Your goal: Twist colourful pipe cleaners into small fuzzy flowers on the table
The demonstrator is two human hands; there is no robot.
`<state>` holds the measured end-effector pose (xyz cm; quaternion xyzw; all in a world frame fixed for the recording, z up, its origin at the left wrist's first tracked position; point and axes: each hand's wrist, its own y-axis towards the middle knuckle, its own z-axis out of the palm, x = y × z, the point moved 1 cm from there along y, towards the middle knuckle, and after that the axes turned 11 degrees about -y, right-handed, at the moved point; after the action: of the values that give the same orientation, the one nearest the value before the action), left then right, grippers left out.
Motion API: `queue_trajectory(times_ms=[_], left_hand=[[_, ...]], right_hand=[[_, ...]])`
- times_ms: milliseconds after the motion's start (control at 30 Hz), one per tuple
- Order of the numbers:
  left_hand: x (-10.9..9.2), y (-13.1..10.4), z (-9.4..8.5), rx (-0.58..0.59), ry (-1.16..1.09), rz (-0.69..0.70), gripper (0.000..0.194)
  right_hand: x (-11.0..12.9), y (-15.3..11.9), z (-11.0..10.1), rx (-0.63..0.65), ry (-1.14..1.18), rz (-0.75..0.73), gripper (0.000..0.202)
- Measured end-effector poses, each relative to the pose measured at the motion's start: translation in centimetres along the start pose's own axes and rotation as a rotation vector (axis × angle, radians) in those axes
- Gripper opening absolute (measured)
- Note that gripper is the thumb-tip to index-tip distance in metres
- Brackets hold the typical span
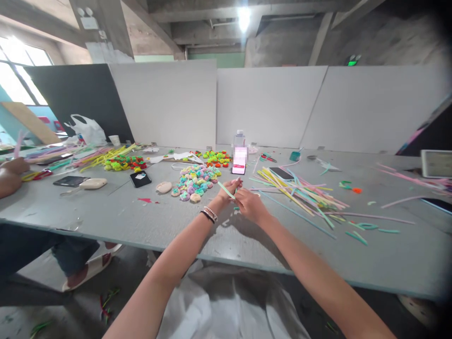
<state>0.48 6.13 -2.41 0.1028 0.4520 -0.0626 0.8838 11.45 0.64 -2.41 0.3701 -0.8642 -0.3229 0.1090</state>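
My left hand (228, 189) and my right hand (248, 204) meet above the middle of the table. Between them is a pale green pipe cleaner (226, 190), its free end pointing up and to the left. Both hands are closed, fingers pinched around it; the fingertips partly hide where it is gripped. Just left of my hands lies a heap of pastel pipe-cleaner pieces (196, 181). To the right is a loose bundle of long pastel pipe cleaners (300, 190). A lit phone (239, 162) leans against a clear bottle (239, 136) behind my hands.
Red and yellow-green pieces (125, 163) are heaped at the left, near a black phone (140, 178). Another phone (281, 173) lies behind the bundle. Green offcuts (356, 237) lie at right. Another person's hand (14, 167) rests at the far left. White panels (268, 108) stand behind the table.
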Motion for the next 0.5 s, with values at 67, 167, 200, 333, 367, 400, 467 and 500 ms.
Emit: queue_trajectory(times_ms=[67,167,200,333,367,400,467,500], left_hand=[[0.1,0.2,-0.3,-0.019,0.020,-0.004,0.036],[0.2,0.2,-0.6,-0.010,0.034,-0.002,0.035],[0.2,0.2,-0.6,0.002,0.042,0.002,0.035],[0.5,0.5,-1.0,0.046,0.079,-0.005,0.036],[0.6,0.6,-1.1,0.045,0.082,-0.009,0.036],[0.7,0.7,-1.1,0.041,0.081,-0.009,0.035],[0.9,0.9,-1.2,0.040,0.072,0.016,0.033],[0.9,0.9,-1.2,0.043,0.068,0.032,0.032]], right_hand=[[0.0,0.1,0.0,0.009,0.006,0.006,0.026],[0.1,0.0,-0.1,0.008,0.009,0.009,0.026],[0.1,0.0,-0.1,0.003,0.011,0.014,0.026],[0.0,-0.1,0.2,-0.010,0.014,0.025,0.024],[0.0,-0.1,0.4,-0.006,0.015,0.023,0.023],[0.0,-0.1,0.6,-0.002,0.016,0.024,0.023],[0.0,-0.2,0.9,0.002,0.020,0.033,0.024],[0.0,-0.2,1.0,0.003,0.023,0.035,0.024]])
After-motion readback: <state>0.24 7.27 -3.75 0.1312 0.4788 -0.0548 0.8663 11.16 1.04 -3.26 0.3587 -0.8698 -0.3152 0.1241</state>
